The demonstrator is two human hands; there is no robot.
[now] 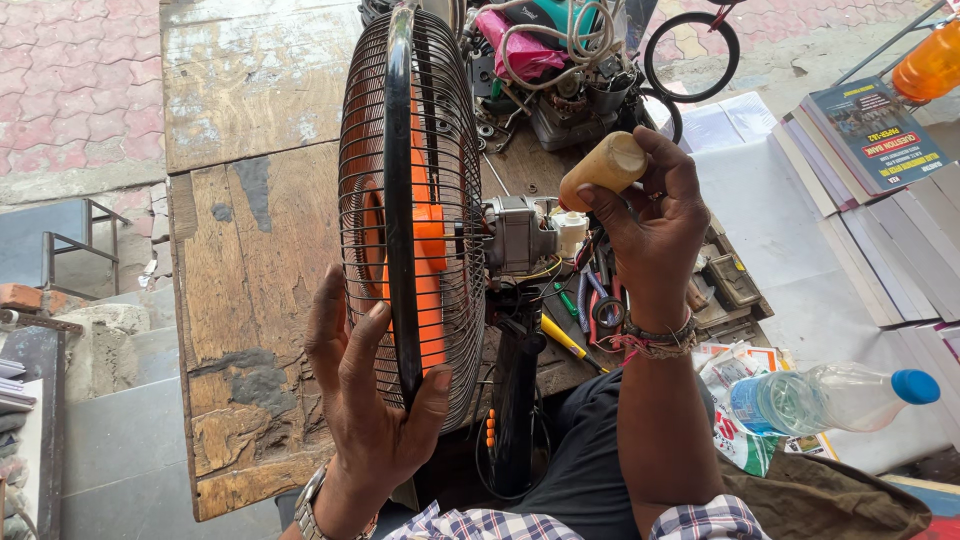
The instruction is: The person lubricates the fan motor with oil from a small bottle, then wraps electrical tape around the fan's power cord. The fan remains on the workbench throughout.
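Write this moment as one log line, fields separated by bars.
left hand: grips fan cage rim | right hand: holds tan handle near motor | fan: on wooden table

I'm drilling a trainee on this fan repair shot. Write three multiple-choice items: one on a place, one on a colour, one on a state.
1. Where does the plastic bottle lie?
A. by the right forearm
B. inside the cage
C. on the red paving

2. What colour are the fan blades?
A. blue
B. orange
C. white

3. How is the motor?
A. under a rear cover
B. bare, wires showing
C. lying apart from the fan

Key: 1 A, it lies on its side at lower right, beside that arm. 2 B, orange shows through the wire cage. 3 B, metal housing and loose wires are uncovered behind the cage, while the left hand grips the cage rim and the right hand holds a wooden handle.
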